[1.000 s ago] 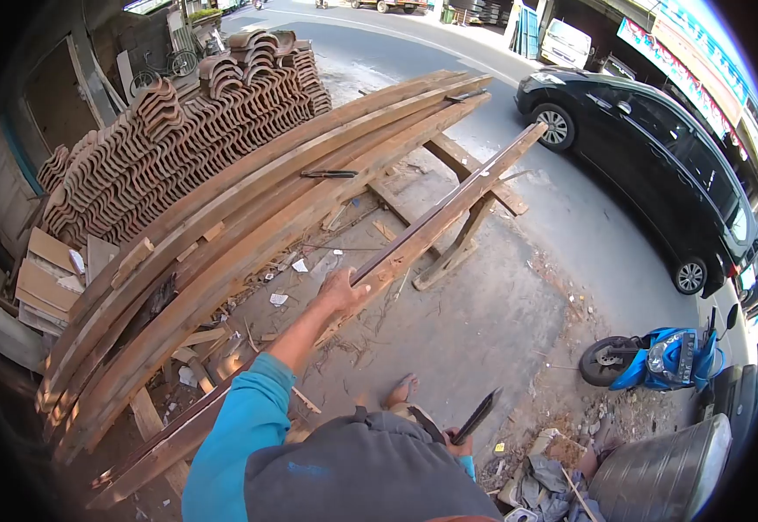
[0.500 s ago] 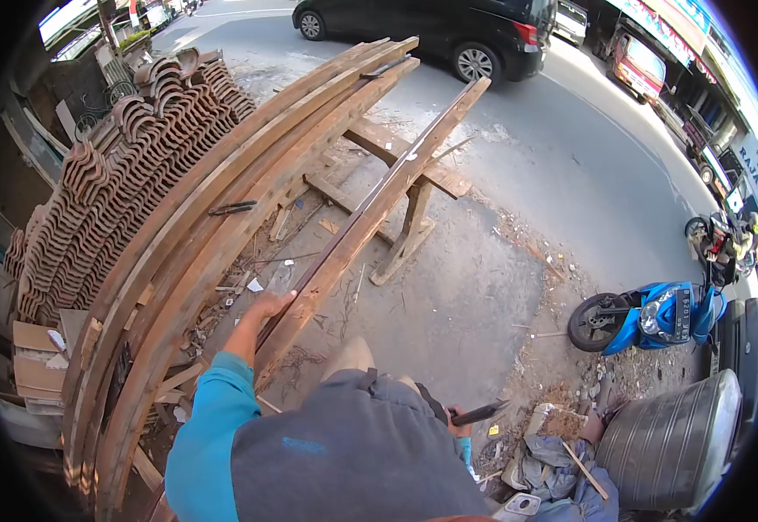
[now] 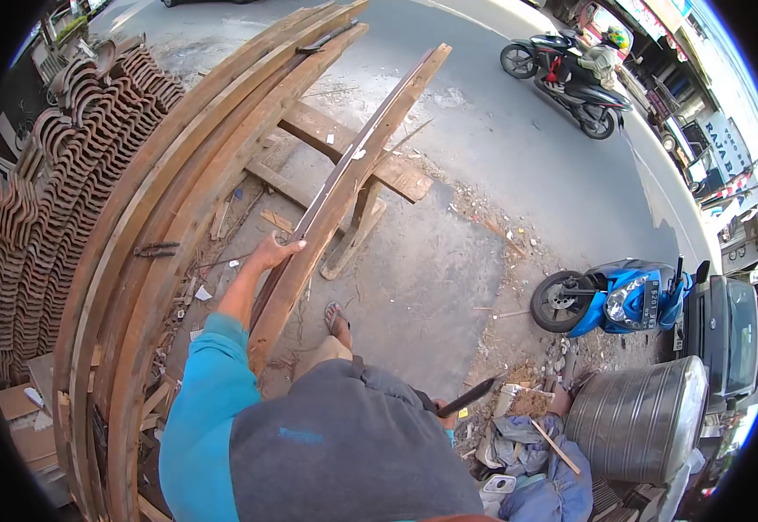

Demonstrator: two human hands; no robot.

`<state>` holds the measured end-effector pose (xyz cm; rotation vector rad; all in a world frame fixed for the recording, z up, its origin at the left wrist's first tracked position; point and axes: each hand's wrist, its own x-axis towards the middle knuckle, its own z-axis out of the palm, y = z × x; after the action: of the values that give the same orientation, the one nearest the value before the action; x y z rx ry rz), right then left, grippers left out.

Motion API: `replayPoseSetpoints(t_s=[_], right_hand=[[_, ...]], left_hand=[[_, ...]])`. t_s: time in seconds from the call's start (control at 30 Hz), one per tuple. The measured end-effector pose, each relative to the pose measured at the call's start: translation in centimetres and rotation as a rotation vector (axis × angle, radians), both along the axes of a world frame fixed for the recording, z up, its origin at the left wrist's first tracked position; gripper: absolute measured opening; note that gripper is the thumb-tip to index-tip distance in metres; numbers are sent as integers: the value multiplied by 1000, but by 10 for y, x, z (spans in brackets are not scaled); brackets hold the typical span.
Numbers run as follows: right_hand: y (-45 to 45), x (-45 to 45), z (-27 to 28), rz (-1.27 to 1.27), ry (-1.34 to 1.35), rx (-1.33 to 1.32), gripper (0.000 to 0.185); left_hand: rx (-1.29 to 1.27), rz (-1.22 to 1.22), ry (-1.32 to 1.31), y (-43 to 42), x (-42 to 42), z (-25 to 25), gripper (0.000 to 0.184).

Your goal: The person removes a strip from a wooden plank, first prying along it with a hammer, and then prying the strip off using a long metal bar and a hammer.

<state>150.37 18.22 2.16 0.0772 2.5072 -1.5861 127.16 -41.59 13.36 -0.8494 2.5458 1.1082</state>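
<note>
A long wooden beam [image 3: 344, 204] slants away from me, its far part resting on a wooden trestle [image 3: 405, 177]. My left hand [image 3: 274, 252] grips the beam's left edge, with the thumb over the top. Low beside my body, my right hand [image 3: 445, 416] is closed around a dark machete-like tool [image 3: 473, 397]; its blade points right and my torso partly hides the hand. To the left, several long wooden beams [image 3: 183, 187] lie side by side, looking curved in this wide view. Dark pliers [image 3: 157, 250] lie on them, and another dark tool [image 3: 327, 36] sits near their far end.
Stacked roof tiles [image 3: 66, 200] stand at far left. A blue motorbike [image 3: 627, 300] is parked at right, near a ribbed metal drum [image 3: 635, 418] and a heap of blue-grey cloth [image 3: 553, 478]. Beyond, a rider on a black motorbike [image 3: 570, 78] is on the road.
My view has shifted forward and right, and my left hand sits farther along the beam. My foot now shows. The black car has nearly left view; a motorbike rider has come closer.
</note>
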Motion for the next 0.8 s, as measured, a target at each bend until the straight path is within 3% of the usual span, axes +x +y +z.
replayPoseSetpoints(t_s=[0.13,0.2,0.3,0.4,0.5,0.57,0.6,0.67,0.8], right_hand=[[-6,-48,-7,168,-68,88,17],[-9,-59,-7,249,-115,133,19],[-27,-99,5,235,-119,67,17],[-45,-122,16,92,-282,154,20],[-67,-144,34,133,-220,73,19],[-80,-165,52,242,-227,-18,10],[-78,-173,50,243,-227,-17,10],[-77,-193,36,460,-43,73,21],[-69,-218,7,547,-128,109,17]], left_hand=[[179,-92,-63,-6,-40,-15,120],[561,-170,-97,-6,-46,-3,106],[800,-105,-13,-4,-49,-38,89],[933,-40,-92,-7,-48,-33,84],[781,-65,-87,-5,-48,-26,83],[665,-77,-59,7,-50,23,82],[556,-76,-29,15,-47,40,81],[483,-50,38,17,-38,17,82],[107,-16,-33,34,-9,62,79]])
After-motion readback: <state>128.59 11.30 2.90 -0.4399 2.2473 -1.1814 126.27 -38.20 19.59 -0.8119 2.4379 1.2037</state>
